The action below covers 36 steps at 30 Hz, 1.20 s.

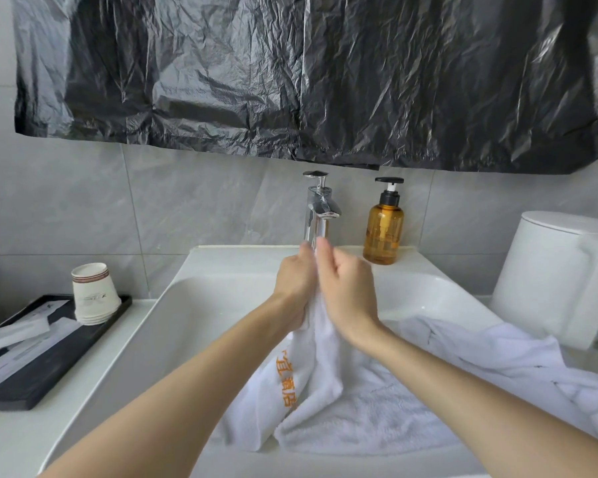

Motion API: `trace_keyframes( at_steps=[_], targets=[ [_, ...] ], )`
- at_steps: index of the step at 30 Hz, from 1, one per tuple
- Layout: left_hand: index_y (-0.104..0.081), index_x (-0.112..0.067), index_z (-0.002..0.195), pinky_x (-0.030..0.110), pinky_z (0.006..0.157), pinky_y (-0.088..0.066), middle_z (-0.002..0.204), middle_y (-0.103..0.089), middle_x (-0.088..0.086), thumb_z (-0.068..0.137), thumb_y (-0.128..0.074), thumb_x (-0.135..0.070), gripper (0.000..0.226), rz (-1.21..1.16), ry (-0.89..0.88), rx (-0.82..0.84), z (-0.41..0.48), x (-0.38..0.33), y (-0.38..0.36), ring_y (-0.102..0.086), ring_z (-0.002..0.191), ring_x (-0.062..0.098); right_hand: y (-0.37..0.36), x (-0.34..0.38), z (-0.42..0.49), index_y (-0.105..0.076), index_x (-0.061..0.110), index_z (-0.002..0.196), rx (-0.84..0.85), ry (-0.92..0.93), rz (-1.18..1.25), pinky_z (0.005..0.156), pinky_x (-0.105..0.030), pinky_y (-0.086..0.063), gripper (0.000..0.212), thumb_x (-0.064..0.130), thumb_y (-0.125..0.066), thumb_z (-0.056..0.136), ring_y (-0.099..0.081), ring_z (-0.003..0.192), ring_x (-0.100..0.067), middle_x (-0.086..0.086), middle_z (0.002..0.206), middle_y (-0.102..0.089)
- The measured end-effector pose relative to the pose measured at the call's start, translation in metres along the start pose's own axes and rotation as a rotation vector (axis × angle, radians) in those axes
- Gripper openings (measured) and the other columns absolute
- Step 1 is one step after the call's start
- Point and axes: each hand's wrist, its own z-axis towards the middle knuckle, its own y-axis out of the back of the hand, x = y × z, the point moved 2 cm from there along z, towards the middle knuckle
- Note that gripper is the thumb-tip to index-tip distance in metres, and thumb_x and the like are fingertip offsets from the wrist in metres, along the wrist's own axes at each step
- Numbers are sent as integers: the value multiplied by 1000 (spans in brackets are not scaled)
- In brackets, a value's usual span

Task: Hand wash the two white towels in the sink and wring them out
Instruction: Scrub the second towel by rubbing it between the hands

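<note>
Over the white ceramic sink (201, 305), the left hand (292, 281) and right hand (347, 288) both grip the bunched top of a white terry towel with orange lettering (321, 367), just under the chrome faucet (320, 205). Its lower end lies in the basin's front. A second white towel (497, 353) drapes over the sink's right edge.

Top of towel (325, 367) inside left hand (292, 281)
</note>
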Motion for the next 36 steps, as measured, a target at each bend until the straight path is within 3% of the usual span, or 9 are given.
trace_keyframes(
  at_steps=[5, 9, 12, 16, 20, 25, 28, 32, 36],
  targets=[
    [-65, -4, 93, 25, 59, -46, 81, -67, 10, 103, -35, -34, 44, 0, 39, 66, -6, 4, -5, -63, 71, 20, 2, -7, 13, -29, 19, 48, -85, -200, 25, 59, -34, -29, 59, 37, -38, 103, -41, 63, -23, 5, 48, -34],
    [-57, -9, 75, 25, 55, -42, 72, -60, 7, 101, -39, -30, 38, -31, 41, -13, -1, 1, 4, -56, 63, 18, -3, 0, -6, -31, 17, 51, 5, 13, -3, 54, -35, -28, 56, 44, -34, 100, -43, 56, -30, -2, 46, -41],
    [-61, -7, 84, 22, 52, -43, 67, -62, 8, 103, -35, -33, 42, -38, 64, 35, -6, 4, 0, -59, 59, 18, 0, -6, 14, -32, 16, 51, -39, -157, -25, 59, -34, -28, 58, 42, -34, 103, -47, 64, -31, -1, 52, -41],
    [-52, -11, 68, 26, 55, -39, 66, -56, 6, 101, -41, -26, 38, -36, 15, -8, -4, -2, 4, -52, 60, 17, -1, -1, -5, -40, 15, 53, -12, 85, -14, 54, -33, -30, 56, 43, -35, 101, -47, 54, -32, -10, 49, -49],
    [-65, -4, 92, 25, 57, -45, 73, -63, 8, 103, -34, -32, 43, -27, 37, 42, -6, 1, -2, -60, 66, 19, 3, -7, 19, -32, 17, 51, -59, -94, -28, 58, -33, -27, 57, 41, -33, 103, -48, 61, -30, -1, 50, -41],
    [-54, -11, 71, 20, 48, -39, 65, -55, 5, 101, -41, -26, 36, -17, -11, -5, -3, -4, 6, -52, 60, 17, 0, 2, 1, -31, 20, 56, -7, 136, -28, 54, -30, -21, 51, 46, -31, 100, -38, 51, -23, -4, 46, -43],
    [-61, -6, 86, 18, 46, -40, 65, -59, 5, 103, -34, -30, 40, 2, 13, 44, -7, -3, 0, -57, 58, 15, 4, -4, 20, -30, 18, 52, -28, -95, -23, 58, -33, -26, 56, 40, -33, 104, -44, 61, -28, 2, 49, -38],
    [-50, -13, 65, 22, 48, -37, 57, -52, 2, 100, -43, -23, 37, -80, -8, 8, -2, -6, 7, -49, 56, 17, -1, 2, -1, -36, 15, 53, 53, 90, -21, 53, -34, -24, 55, 42, -36, 101, -43, 53, -30, -2, 44, -38],
    [-60, -10, 78, 16, 44, -41, 64, -59, 3, 103, -38, -27, 37, -37, -1, 65, -9, -6, 0, -57, 57, 12, 4, -5, 19, -30, 19, 51, -45, -96, -14, 59, -33, -26, 56, 39, -34, 104, -44, 61, -27, 3, 49, -38]
  ],
)
